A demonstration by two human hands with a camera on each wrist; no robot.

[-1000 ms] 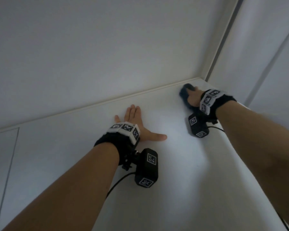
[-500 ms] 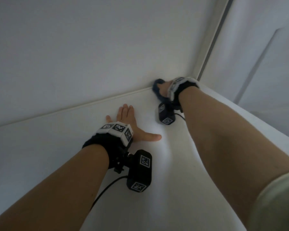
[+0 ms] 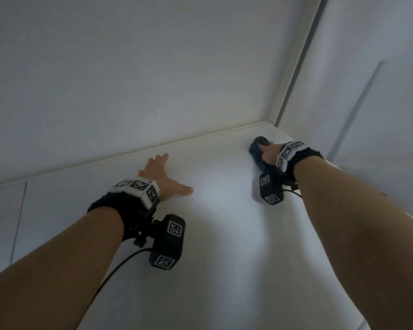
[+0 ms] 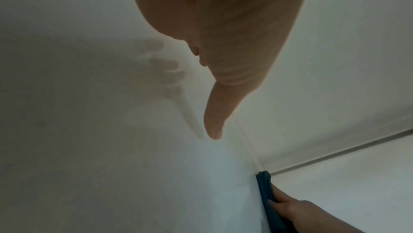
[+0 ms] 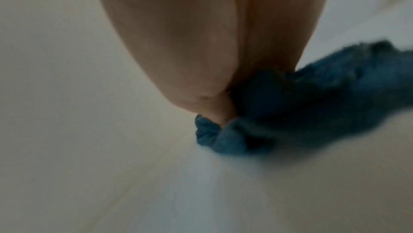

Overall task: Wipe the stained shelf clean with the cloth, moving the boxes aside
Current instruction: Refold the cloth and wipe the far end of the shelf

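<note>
From my remote station I count one flat white shelf [image 3: 224, 234], one crumpled dark blue cloth [image 3: 256, 151], two bare hands, and two black wrist-mounted cameras with square markers.

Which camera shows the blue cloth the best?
The right wrist view: the cloth fills much of the picture, bunched up under the right hand, though blurred. The head view shows only a small dark lump beyond that hand. The left wrist view shows just a thin blue edge, pressed on the white shelf.
</note>
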